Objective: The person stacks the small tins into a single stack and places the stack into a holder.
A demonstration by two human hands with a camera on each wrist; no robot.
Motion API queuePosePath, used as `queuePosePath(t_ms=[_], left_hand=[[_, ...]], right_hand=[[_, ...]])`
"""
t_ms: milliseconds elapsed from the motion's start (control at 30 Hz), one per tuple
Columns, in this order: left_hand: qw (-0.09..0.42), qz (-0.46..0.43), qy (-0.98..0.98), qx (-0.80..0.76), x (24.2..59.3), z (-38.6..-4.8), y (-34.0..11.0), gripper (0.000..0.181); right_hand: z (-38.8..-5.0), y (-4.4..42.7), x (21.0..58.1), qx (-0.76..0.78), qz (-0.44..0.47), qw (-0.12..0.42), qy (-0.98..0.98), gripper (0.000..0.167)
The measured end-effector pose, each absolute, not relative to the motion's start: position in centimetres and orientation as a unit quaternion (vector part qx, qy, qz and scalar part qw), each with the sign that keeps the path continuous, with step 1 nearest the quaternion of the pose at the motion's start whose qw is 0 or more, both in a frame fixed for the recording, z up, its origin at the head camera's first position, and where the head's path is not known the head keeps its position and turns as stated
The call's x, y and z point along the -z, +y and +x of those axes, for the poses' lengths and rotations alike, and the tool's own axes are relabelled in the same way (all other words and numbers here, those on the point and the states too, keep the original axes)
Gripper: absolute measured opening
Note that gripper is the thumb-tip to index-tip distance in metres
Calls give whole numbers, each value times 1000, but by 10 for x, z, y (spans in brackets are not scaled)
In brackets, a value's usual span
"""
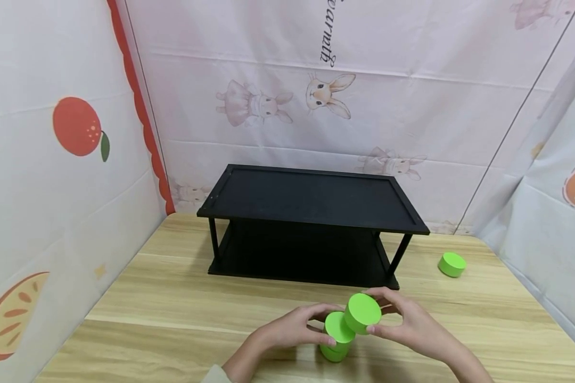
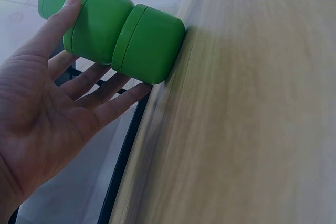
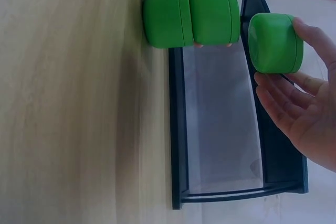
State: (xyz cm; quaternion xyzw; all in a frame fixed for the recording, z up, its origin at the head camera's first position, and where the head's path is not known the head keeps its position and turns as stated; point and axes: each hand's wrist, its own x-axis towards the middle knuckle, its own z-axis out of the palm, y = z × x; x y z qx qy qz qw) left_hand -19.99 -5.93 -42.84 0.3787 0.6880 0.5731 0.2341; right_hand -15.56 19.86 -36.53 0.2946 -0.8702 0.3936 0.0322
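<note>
Two round green lidded jars stand stacked on the wooden table, the upper jar on the lower jar. My left hand holds the upper jar between thumb and fingers; in the left wrist view its other fingers spread along the stack. A third green jar is gripped by my right hand, thumb on the near side and fingers behind. It is tilted, just above and right of the stack. In the right wrist view this raised jar is apart from the stacked upper jar.
A black two-tier shelf stands behind the hands. Another green jar sits on the table to the right of the shelf. Printed cloth covers the back and sides.
</note>
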Motion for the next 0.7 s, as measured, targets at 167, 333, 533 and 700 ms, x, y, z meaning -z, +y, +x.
queuePosePath(t_ms=[167,333,533,700], left_hand=[[237,371,691,-573,428,-200,-60,51],[240,367,694,-571,427,-199,-60,52],[241,372,689,-573,428,-200,-60,53],[240,372,687,-576,428,-199,-59,53]], right_hand=[[-155,194,365,-395,302,33,-867,45],[-156,189,366,-395,323,46,-859,44],[-157,186,367,-401,329,42,-854,44],[-156,183,366,-402,318,26,-858,44]])
